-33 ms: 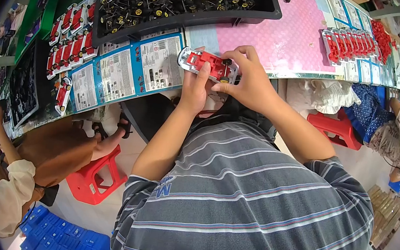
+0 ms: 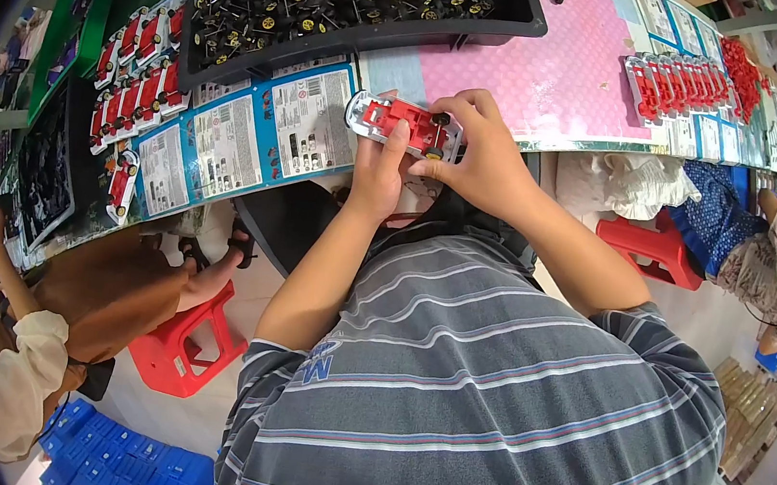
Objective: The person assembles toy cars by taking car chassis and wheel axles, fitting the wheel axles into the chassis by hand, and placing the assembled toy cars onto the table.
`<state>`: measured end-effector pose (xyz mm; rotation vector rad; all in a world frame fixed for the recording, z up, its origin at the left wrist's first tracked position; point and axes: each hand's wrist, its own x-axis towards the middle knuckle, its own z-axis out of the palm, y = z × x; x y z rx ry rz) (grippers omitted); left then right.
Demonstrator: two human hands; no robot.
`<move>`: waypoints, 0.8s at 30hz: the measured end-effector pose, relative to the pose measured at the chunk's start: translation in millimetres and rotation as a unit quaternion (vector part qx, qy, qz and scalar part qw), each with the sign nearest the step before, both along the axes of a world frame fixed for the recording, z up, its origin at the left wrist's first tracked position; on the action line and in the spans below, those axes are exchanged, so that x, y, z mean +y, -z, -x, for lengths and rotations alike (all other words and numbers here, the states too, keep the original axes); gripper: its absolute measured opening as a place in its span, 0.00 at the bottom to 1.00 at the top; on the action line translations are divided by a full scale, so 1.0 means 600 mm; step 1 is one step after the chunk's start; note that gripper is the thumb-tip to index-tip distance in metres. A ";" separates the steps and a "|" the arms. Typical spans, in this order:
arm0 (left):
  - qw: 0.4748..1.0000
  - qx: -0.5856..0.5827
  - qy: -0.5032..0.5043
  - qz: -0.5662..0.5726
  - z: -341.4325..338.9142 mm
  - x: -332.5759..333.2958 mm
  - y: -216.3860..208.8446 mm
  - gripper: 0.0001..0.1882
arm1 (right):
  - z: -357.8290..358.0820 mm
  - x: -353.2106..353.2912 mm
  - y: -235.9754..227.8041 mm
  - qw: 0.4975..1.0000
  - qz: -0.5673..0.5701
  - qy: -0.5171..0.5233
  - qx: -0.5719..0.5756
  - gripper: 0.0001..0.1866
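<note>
Just past the table's near edge, my left hand (image 2: 377, 178) grips a toy car (image 2: 394, 119) turned underside up, its thumb lying across the red base. The car has a white and silver body. My right hand (image 2: 486, 162) closes round the car's right end, pinching a wheel axle (image 2: 438, 137) there. Its thumb is at the near black wheel and a finger at the far one. Whether the axle is fully seated I cannot tell. Beyond my hands stands a black tray (image 2: 492, 34) heaped with black and yellow wheels on metal axles.
Rows of red and white toy cars (image 2: 139, 100) lie at the left. More car bodies (image 2: 674, 89) are lined up at the right, beside a heap of red parts (image 2: 738, 80). A pink mat (image 2: 548, 88) covers part of the table. A person sits near a red stool (image 2: 192, 344) at left.
</note>
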<state>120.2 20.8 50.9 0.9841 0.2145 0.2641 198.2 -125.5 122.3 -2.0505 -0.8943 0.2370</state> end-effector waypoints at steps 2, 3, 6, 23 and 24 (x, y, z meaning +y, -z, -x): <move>1.000 -0.001 0.000 0.000 0.000 0.000 0.000 0.31 | -0.001 0.001 0.001 1.000 0.012 0.004 0.008 0.41; 1.000 -0.002 -0.002 0.000 0.000 -0.002 -0.003 0.31 | -0.002 0.001 0.003 1.000 0.023 0.006 0.016 0.41; 0.998 -0.017 0.004 0.058 -0.001 -0.005 -0.015 0.30 | -0.002 0.001 -0.004 1.000 -0.014 0.014 -0.015 0.41; 0.998 -0.018 0.001 0.063 -0.003 0.034 -0.006 0.32 | -0.298 0.070 -0.041 0.969 0.045 0.080 -0.230 0.16; 0.998 -0.016 -0.002 0.060 -0.001 0.035 -0.004 0.33 | -0.300 0.085 -0.039 0.963 0.064 0.062 -0.253 0.18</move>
